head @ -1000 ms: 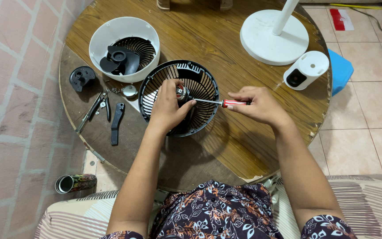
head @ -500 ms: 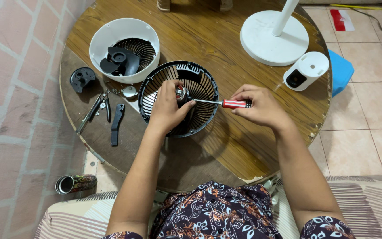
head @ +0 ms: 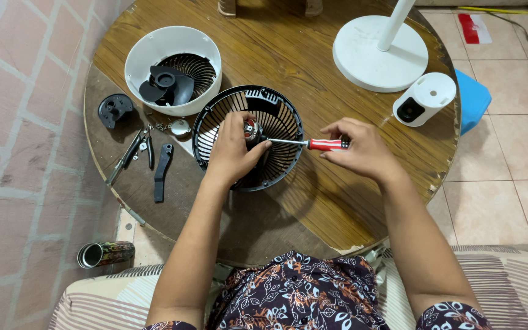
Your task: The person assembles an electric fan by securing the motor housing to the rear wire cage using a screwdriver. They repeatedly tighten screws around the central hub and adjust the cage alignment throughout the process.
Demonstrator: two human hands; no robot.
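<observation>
On table (head: 313, 67) | left hand (head: 232, 150) – fan grille (head: 279, 125) | right hand (head: 362, 148) – screwdriver (head: 313, 143)

Red-handled screwdriver (head: 313, 143) lies level, tip at the black fan grille's (head: 276, 122) motor hub.

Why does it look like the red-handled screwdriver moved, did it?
No. The red-handled screwdriver keeps its place: its tip stays at the hub of the round black fan grille, handle the same way from it as before.

Bare desk (head: 313, 201) lies open below the black grille (head: 276, 156); pliers (head: 139, 146) crowd its left, the white stand base (head: 380, 52) blocks upper right.
</observation>
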